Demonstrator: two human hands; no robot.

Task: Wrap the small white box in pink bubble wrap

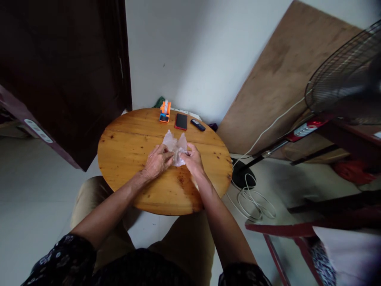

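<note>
Between my two hands is a crumpled, translucent plastic bag (179, 149), held just over the middle of the round wooden table (125, 159). My left hand (157, 159) grips its left side with bent fingers. On the right side, my right hand (193, 158) pinches the bag with thumb and fingers. Two pointed corners of the plastic stick up beyond my fingers. Whether anything lies inside the folds I cannot make out.
Along the table's far edge sit an orange tape dispenser (165, 111), a dark red-edged box (181, 121) and a black remote-like device (198, 125). A standing fan (306, 129) and coiled white cable (253, 202) are at the right. A dark door (62, 75) stands left.
</note>
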